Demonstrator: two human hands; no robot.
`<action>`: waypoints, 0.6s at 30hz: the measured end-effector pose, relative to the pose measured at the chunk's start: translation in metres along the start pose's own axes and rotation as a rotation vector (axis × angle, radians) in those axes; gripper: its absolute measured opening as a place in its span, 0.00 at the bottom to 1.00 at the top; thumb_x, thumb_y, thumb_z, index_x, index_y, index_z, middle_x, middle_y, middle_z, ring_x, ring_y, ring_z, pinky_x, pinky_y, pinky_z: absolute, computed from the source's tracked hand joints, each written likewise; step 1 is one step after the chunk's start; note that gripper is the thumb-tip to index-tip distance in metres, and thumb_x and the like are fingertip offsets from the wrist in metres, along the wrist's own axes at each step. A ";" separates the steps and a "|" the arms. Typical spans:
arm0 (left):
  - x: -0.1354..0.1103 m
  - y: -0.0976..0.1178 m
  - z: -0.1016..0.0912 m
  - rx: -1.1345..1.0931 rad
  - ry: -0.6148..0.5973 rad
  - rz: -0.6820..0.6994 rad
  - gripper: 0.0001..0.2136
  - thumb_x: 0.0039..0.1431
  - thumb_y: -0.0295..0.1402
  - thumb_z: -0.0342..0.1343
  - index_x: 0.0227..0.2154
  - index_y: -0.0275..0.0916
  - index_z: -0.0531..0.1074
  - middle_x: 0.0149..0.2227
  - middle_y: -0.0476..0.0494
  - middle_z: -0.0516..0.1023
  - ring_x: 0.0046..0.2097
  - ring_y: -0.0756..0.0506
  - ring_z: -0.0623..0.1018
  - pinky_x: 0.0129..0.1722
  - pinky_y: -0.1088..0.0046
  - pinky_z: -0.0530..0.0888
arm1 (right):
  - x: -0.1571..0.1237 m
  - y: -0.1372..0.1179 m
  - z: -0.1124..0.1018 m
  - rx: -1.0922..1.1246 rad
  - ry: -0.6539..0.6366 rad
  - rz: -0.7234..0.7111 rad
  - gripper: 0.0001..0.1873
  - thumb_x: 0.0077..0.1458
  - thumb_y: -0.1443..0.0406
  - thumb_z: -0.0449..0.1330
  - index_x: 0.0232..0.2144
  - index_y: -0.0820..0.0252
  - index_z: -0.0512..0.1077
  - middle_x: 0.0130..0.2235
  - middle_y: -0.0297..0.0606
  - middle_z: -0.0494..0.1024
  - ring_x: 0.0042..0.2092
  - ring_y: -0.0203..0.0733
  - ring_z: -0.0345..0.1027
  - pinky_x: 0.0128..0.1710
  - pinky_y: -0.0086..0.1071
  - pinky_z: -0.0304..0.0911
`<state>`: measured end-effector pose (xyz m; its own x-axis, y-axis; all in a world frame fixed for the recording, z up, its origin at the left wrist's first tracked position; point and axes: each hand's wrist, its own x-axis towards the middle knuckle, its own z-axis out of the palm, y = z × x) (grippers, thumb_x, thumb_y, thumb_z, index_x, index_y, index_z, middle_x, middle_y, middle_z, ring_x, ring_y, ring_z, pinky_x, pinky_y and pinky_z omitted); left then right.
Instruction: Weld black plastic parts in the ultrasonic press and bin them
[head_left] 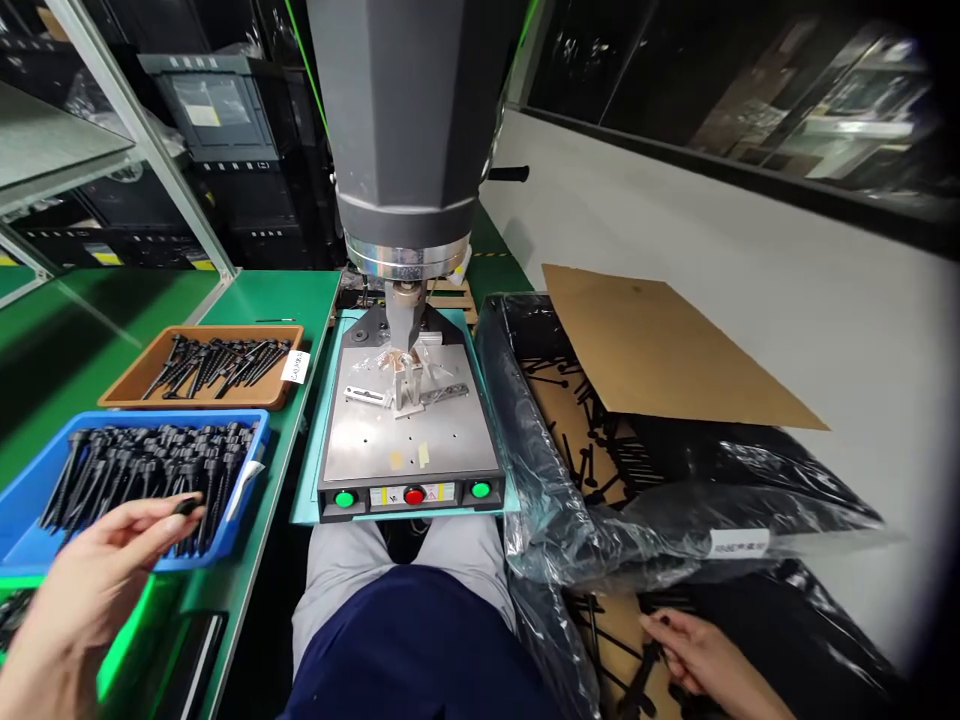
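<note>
My left hand (101, 575) pinches a small black cap-like part (187, 504) between thumb and forefinger, over the near right of a blue tray (259, 440). That tray is packed with black rod-shaped plastic parts (135, 465), thicker at one end. Low on the right, my right hand (701, 655) has its fingers closed on a black rod-shaped part (640, 685) above a cardboard surface in a plastic-lined box (555, 530). Between the hands stands a press-like machine (397, 120), its tip down at a small metal fixture (409, 385) on a steel plate (375, 440).
An orange tray (112, 392) of similar black parts sits behind the blue one. Two green buttons (344, 499) and a red button (414, 496) line the machine's front. A cardboard sheet (675, 350) leans over the box. A green tray (124, 650) is at lower left.
</note>
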<state>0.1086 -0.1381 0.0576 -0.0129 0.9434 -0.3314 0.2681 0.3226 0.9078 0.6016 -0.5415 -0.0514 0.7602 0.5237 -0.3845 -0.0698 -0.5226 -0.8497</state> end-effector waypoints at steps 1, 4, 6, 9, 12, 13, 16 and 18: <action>0.002 0.003 0.019 -0.055 -0.074 0.052 0.18 0.27 0.46 0.73 0.26 0.52 0.77 0.34 0.61 0.83 0.40 0.44 0.81 0.42 0.66 0.78 | -0.004 -0.015 -0.002 0.012 -0.106 0.063 0.15 0.37 0.52 0.69 0.16 0.55 0.74 0.14 0.33 0.65 0.15 0.37 0.57 0.14 0.28 0.51; 0.007 0.007 0.077 -0.232 -0.259 0.111 0.16 0.28 0.38 0.74 0.26 0.46 0.79 0.35 0.50 0.83 0.37 0.42 0.81 0.41 0.63 0.78 | -0.013 -0.059 0.021 0.243 -0.202 0.017 0.16 0.39 0.52 0.72 0.23 0.57 0.76 0.18 0.36 0.71 0.21 0.41 0.66 0.19 0.32 0.61; 0.007 0.007 0.114 -0.367 -0.345 0.115 0.17 0.28 0.34 0.74 0.27 0.42 0.80 0.33 0.45 0.83 0.36 0.42 0.81 0.38 0.65 0.78 | -0.015 -0.085 0.061 0.478 -0.150 -0.094 0.19 0.38 0.51 0.73 0.25 0.57 0.74 0.17 0.33 0.70 0.22 0.43 0.68 0.20 0.33 0.62; -0.001 0.004 0.158 -0.502 -0.466 0.096 0.16 0.31 0.31 0.74 0.29 0.40 0.80 0.34 0.41 0.82 0.36 0.42 0.81 0.36 0.67 0.77 | -0.016 -0.113 0.137 0.654 -0.226 -0.201 0.19 0.41 0.51 0.72 0.28 0.55 0.73 0.20 0.34 0.76 0.27 0.45 0.74 0.23 0.34 0.66; -0.014 0.002 0.184 -0.553 -0.521 0.081 0.16 0.31 0.30 0.74 0.29 0.39 0.81 0.36 0.40 0.82 0.36 0.43 0.81 0.37 0.67 0.76 | -0.017 -0.129 0.197 0.710 -0.312 -0.255 0.18 0.46 0.51 0.70 0.30 0.56 0.72 0.23 0.36 0.80 0.29 0.45 0.76 0.27 0.35 0.70; -0.018 0.001 0.188 -0.560 -0.522 0.082 0.16 0.31 0.30 0.74 0.29 0.39 0.81 0.37 0.40 0.82 0.37 0.43 0.81 0.39 0.66 0.76 | -0.016 -0.131 0.209 0.720 -0.320 -0.273 0.18 0.47 0.51 0.69 0.31 0.57 0.72 0.24 0.36 0.80 0.29 0.45 0.77 0.28 0.35 0.71; -0.024 -0.002 0.192 -0.572 -0.478 0.111 0.15 0.30 0.31 0.74 0.27 0.39 0.81 0.39 0.39 0.82 0.39 0.42 0.80 0.43 0.62 0.76 | -0.012 -0.132 0.229 0.699 -0.306 -0.338 0.16 0.50 0.53 0.67 0.33 0.57 0.73 0.27 0.37 0.82 0.30 0.44 0.77 0.32 0.37 0.73; -0.023 -0.003 0.191 -0.576 -0.444 0.138 0.15 0.29 0.32 0.75 0.26 0.39 0.81 0.40 0.39 0.82 0.40 0.41 0.80 0.46 0.60 0.75 | -0.007 -0.130 0.233 0.664 -0.280 -0.375 0.14 0.53 0.54 0.66 0.34 0.57 0.73 0.28 0.37 0.82 0.29 0.42 0.77 0.33 0.37 0.73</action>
<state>0.2923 -0.1759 0.0132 0.4076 0.8978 -0.1667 -0.3109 0.3081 0.8991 0.4548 -0.3206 -0.0225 0.6252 0.7797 -0.0334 -0.2786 0.1831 -0.9428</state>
